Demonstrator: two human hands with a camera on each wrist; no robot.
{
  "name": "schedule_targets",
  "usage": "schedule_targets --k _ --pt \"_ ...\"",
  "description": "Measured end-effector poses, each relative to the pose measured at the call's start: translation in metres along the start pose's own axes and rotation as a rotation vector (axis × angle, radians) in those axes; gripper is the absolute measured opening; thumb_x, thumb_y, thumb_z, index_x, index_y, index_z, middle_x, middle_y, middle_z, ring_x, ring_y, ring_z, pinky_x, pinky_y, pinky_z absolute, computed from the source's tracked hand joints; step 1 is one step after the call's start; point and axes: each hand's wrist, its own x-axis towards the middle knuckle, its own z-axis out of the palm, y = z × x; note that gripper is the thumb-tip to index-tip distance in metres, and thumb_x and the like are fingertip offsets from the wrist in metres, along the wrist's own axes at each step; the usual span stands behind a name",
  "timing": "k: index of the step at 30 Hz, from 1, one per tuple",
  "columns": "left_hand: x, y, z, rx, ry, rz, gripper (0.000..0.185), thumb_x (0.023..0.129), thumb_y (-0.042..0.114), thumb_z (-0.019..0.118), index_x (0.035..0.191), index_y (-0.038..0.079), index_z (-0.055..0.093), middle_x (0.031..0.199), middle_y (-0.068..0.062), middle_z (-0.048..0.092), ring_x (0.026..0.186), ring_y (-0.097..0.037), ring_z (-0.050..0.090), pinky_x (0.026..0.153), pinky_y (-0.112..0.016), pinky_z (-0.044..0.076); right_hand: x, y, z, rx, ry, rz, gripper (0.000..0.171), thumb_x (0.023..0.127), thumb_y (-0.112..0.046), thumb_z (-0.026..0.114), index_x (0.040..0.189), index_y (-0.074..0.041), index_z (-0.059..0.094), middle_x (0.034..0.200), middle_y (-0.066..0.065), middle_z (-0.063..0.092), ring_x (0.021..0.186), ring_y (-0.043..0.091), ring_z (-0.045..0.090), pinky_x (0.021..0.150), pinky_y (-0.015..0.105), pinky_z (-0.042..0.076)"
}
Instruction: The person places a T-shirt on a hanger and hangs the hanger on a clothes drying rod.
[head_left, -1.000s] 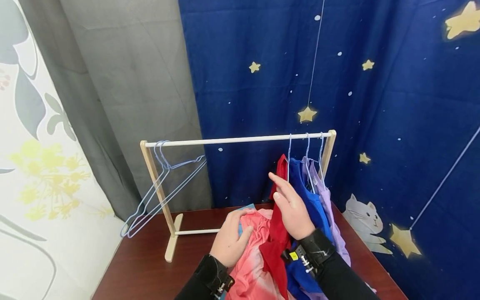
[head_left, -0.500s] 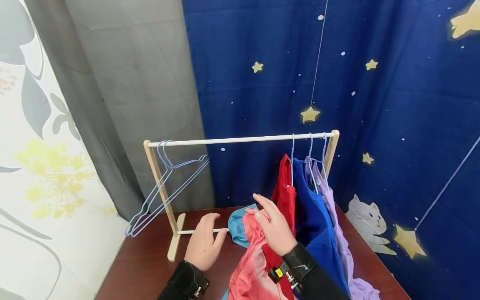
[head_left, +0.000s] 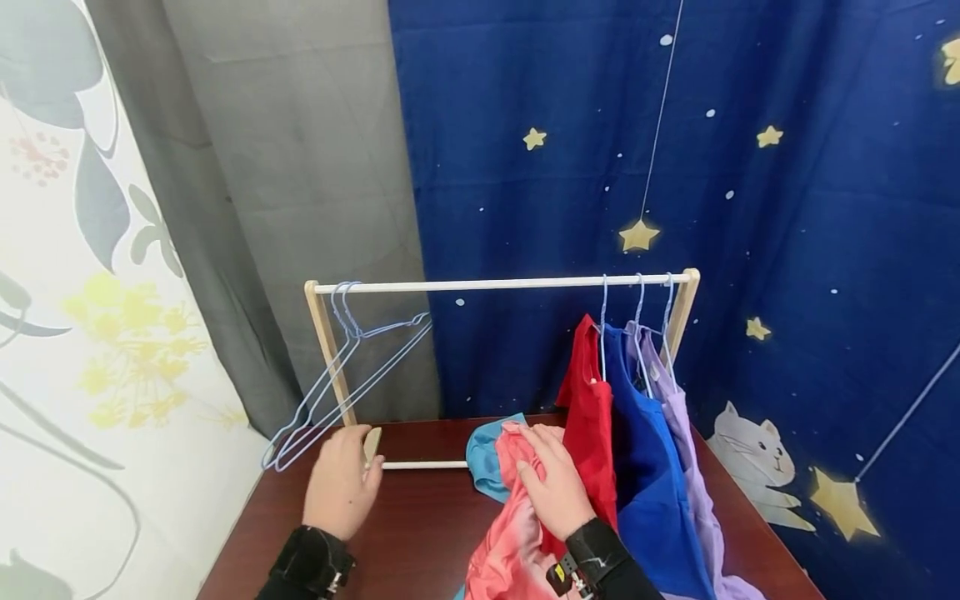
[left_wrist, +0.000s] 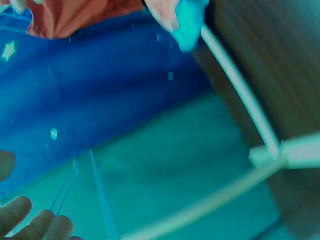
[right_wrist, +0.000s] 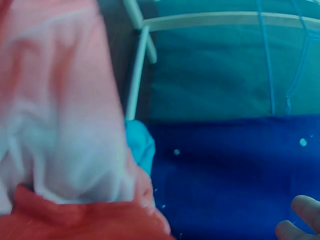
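In the head view my left hand (head_left: pixel 341 483) is raised before the left foot of the rack, holding nothing. Two bare light-blue wire hangers (head_left: pixel 360 379) hang from the rail (head_left: pixel 465 285) just beyond it. My right hand (head_left: pixel 555 483) is over a pink-and-white garment (head_left: pixel 502 533) that lies crumpled on the table; whether it touches the cloth is unclear. Fingers (right_wrist: pixel 300 220) of that hand show apart from the cloth in the right wrist view. Loosely spread fingers (left_wrist: pixel 35 222) of the left hand appear in the left wrist view.
A red garment (head_left: pixel 588 417), a blue one (head_left: pixel 648 475) and a lilac one (head_left: pixel 686 450) hang at the rack's right end. Teal cloth (head_left: pixel 487 458) lies by the pink garment on the brown table (head_left: pixel 405 533). Starry curtain (head_left: pixel 510 208) and grey curtain (head_left: pixel 315 167) stand behind.
My left hand has moved left, away from the pink garment towards the hangers. My right hand has come down from the red garment to the pink one. The hung garments now show more fully.
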Motion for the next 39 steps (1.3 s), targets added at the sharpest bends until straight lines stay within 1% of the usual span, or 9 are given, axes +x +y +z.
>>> schedule_targets --k 3,6,12,20,25,30,33,36,39 --pt "0.013 -0.014 -0.015 0.05 0.091 0.061 0.042 0.081 0.007 0.074 0.119 -0.006 0.06 0.113 -0.025 0.061 0.103 -0.046 0.057 0.088 -0.058 0.046 -0.003 0.007 0.004 -0.028 0.012 -0.04 0.052 0.088 -0.006 0.071 0.139 -0.008 0.061 0.143 0.022 0.053 0.133 0.044 0.046 0.108 0.058 0.035" --pt "0.027 -0.026 -0.028 0.094 0.15 0.079 0.042 0.081 0.004 0.073 0.119 -0.006 0.06 0.116 -0.024 0.059 0.103 -0.048 0.054 0.083 -0.06 0.044 -0.005 0.012 0.006 -0.047 0.02 -0.049 0.052 0.088 -0.006 0.072 0.138 -0.009 0.062 0.143 0.021 0.053 0.133 0.043 0.046 0.107 0.058 0.035" --pt "0.046 -0.038 -0.041 0.132 0.136 0.046 0.044 0.081 0.0 0.074 0.121 -0.007 0.058 0.114 -0.026 0.058 0.1 -0.049 0.054 0.077 -0.06 0.045 -0.008 0.014 0.008 -0.049 0.022 -0.019 0.051 0.088 -0.007 0.072 0.138 -0.006 0.061 0.145 0.019 0.052 0.133 0.042 0.046 0.107 0.058 0.035" --pt "0.051 -0.037 -0.042 0.073 0.003 -0.088 0.051 0.086 0.005 0.071 0.131 -0.009 0.05 0.113 -0.03 0.057 0.101 -0.049 0.058 0.083 -0.06 0.048 -0.01 0.016 0.009 -0.028 0.009 0.033 0.051 0.088 -0.006 0.072 0.138 -0.007 0.061 0.147 0.017 0.051 0.135 0.038 0.046 0.109 0.054 0.034" --pt "0.055 -0.035 -0.046 0.036 -0.147 -0.152 0.05 0.09 0.008 0.067 0.133 -0.01 0.049 0.115 -0.031 0.058 0.098 -0.044 0.062 0.08 -0.058 0.05 -0.011 0.018 0.01 -0.028 0.004 0.05 0.052 0.088 -0.007 0.071 0.139 -0.007 0.061 0.146 0.017 0.051 0.135 0.04 0.045 0.109 0.056 0.034" --pt "0.06 -0.034 -0.047 -0.048 -0.322 -0.207 0.022 0.094 0.005 0.059 0.113 -0.006 0.052 0.094 -0.019 0.061 0.079 -0.032 0.062 0.069 -0.05 0.051 -0.012 0.016 0.011 -0.015 0.001 0.06 0.051 0.089 -0.006 0.071 0.139 -0.006 0.061 0.146 0.017 0.051 0.135 0.037 0.045 0.109 0.054 0.033" --pt "0.062 -0.034 -0.046 -0.121 -0.378 -0.219 0.007 0.096 0.0 0.049 0.103 0.0 0.047 0.086 -0.012 0.058 0.072 -0.026 0.058 0.065 -0.043 0.047 -0.013 0.015 0.012 -0.02 -0.001 0.061 0.051 0.089 -0.005 0.07 0.139 -0.005 0.06 0.146 0.017 0.051 0.135 0.037 0.046 0.108 0.055 0.034" --pt "0.062 -0.032 -0.043 -0.235 -0.434 -0.253 0.011 0.097 -0.005 0.041 0.105 0.002 0.042 0.092 -0.014 0.059 0.071 -0.023 0.06 0.063 -0.039 0.048 -0.014 0.015 0.013 -0.025 0.009 0.057 0.05 0.088 -0.004 0.07 0.138 -0.003 0.06 0.145 0.018 0.052 0.133 0.039 0.047 0.107 0.057 0.035" --pt "0.062 -0.03 -0.042 -0.366 -0.488 -0.33 0.015 0.097 -0.008 0.037 0.109 0.003 0.037 0.099 -0.016 0.054 0.069 -0.021 0.06 0.059 -0.036 0.05 -0.014 0.014 0.014 -0.024 0.015 0.058 0.051 0.088 -0.005 0.07 0.138 -0.004 0.061 0.145 0.019 0.052 0.133 0.04 0.047 0.107 0.058 0.035"
